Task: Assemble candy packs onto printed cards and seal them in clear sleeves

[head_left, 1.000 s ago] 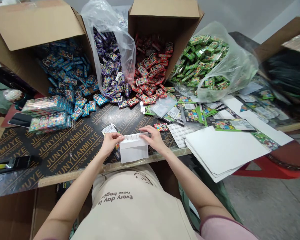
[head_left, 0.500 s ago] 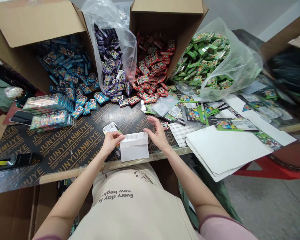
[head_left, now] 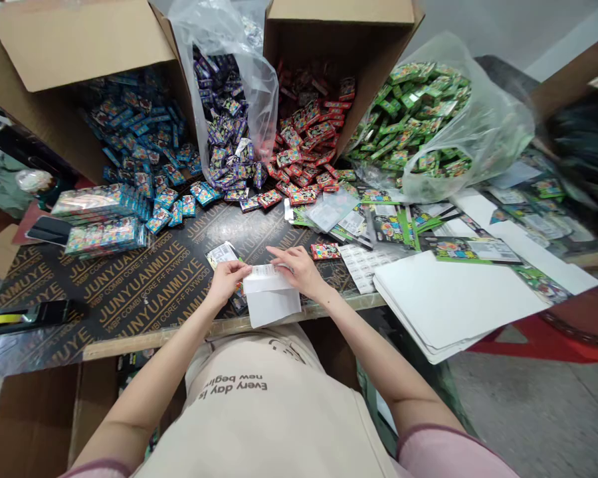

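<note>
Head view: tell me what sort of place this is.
Probably a packing or sorting bench in a small workshop. Cardboard boxes and plastic bags spill small packets sorted by colour onto a plywood table, and both hands hold a white card at its edge.

- The white folded sheet (head_left: 272, 300) covers whatever lies beneath it; only a dark corner of a packet pokes out at its left edge.
- The print on the strip along the sheet's top edge is too small to read.
- The right hand (head_left: 299, 271) hides the sheet's upper right corner.
- The cardboard boxes (head_left: 80, 46) are cut off by the top edge.
- The dark heap (head_left: 583, 143) at far right is blurred beyond telling.
- The tape tool (head_left: 24, 313) is cut off at the left edge.
</note>
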A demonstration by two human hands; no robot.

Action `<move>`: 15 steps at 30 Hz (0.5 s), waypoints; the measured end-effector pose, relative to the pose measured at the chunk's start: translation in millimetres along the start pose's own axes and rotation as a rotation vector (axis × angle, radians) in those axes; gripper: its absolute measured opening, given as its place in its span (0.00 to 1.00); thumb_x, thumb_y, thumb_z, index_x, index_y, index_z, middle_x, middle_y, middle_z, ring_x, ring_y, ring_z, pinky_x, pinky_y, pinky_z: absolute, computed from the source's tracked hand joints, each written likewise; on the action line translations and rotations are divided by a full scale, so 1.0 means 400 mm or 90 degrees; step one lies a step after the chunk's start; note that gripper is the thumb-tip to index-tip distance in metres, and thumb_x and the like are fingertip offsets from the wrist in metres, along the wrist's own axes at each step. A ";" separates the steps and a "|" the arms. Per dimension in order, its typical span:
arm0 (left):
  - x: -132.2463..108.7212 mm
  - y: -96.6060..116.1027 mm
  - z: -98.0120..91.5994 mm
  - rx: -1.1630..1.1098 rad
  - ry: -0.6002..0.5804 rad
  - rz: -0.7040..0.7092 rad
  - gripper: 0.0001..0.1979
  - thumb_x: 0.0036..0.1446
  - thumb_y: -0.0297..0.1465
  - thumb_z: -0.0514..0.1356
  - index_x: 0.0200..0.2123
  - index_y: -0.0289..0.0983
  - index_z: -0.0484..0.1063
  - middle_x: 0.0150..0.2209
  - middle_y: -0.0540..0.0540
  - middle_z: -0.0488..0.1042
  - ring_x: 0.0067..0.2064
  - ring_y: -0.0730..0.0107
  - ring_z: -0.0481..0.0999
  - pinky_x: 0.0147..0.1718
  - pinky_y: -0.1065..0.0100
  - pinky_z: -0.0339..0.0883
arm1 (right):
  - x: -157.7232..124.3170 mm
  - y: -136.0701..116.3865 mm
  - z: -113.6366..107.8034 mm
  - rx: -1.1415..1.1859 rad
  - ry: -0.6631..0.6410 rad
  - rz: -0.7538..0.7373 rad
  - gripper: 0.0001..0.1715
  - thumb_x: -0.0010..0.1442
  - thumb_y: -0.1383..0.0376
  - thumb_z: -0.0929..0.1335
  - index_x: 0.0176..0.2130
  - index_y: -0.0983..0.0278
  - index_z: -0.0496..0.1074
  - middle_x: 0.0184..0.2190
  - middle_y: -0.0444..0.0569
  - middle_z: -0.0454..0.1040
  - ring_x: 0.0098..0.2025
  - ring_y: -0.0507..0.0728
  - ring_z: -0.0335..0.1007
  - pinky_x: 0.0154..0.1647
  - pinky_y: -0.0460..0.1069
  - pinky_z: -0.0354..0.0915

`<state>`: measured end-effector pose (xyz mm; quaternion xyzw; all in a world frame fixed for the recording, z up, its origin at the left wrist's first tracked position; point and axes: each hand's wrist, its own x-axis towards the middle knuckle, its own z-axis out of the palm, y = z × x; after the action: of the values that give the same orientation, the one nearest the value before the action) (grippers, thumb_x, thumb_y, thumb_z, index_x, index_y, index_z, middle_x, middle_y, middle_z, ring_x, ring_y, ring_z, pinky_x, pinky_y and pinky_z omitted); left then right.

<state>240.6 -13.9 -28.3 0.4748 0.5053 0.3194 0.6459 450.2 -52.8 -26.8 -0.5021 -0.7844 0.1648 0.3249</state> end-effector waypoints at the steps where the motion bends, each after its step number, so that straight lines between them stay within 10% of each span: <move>1: 0.000 -0.001 0.000 -0.013 0.005 -0.005 0.17 0.36 0.42 0.69 0.21 0.33 0.74 0.16 0.51 0.69 0.18 0.78 0.62 0.18 0.74 0.54 | -0.003 -0.001 0.002 -0.003 0.012 -0.017 0.27 0.61 0.72 0.63 0.59 0.60 0.64 0.38 0.48 0.80 0.41 0.58 0.69 0.46 0.56 0.60; 5: 0.004 -0.014 0.000 -0.036 0.022 -0.006 0.16 0.36 0.41 0.69 0.20 0.33 0.74 0.15 0.52 0.68 0.17 0.78 0.61 0.16 0.74 0.54 | -0.013 -0.003 0.002 0.043 0.158 0.027 0.23 0.63 0.67 0.64 0.57 0.56 0.66 0.38 0.47 0.79 0.44 0.59 0.70 0.52 0.59 0.61; 8: 0.009 -0.026 0.002 -0.028 0.036 0.007 0.15 0.37 0.40 0.69 0.20 0.33 0.74 0.15 0.52 0.69 0.17 0.77 0.62 0.17 0.74 0.55 | -0.014 0.006 -0.005 0.076 0.298 0.171 0.39 0.59 0.62 0.68 0.65 0.54 0.51 0.53 0.51 0.71 0.56 0.62 0.63 0.57 0.62 0.59; 11: 0.022 -0.032 0.004 0.014 0.015 0.021 0.16 0.41 0.42 0.67 0.23 0.33 0.75 0.17 0.50 0.70 0.19 0.75 0.65 0.20 0.72 0.58 | -0.012 0.027 -0.004 0.151 0.200 0.210 0.56 0.53 0.59 0.72 0.68 0.53 0.38 0.65 0.55 0.51 0.59 0.64 0.60 0.53 0.60 0.64; 15: 0.065 -0.019 -0.047 0.267 0.057 0.146 0.19 0.48 0.43 0.64 0.37 0.34 0.77 0.35 0.42 0.78 0.38 0.61 0.75 0.37 0.63 0.67 | -0.010 0.067 0.003 0.200 0.129 0.216 0.52 0.55 0.65 0.67 0.68 0.53 0.36 0.63 0.57 0.54 0.45 0.59 0.68 0.42 0.55 0.70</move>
<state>229.4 12.2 -45.2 0.6382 0.5312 0.2996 0.4699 468.7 -44.3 -44.8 -0.5838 -0.6168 0.2859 0.4438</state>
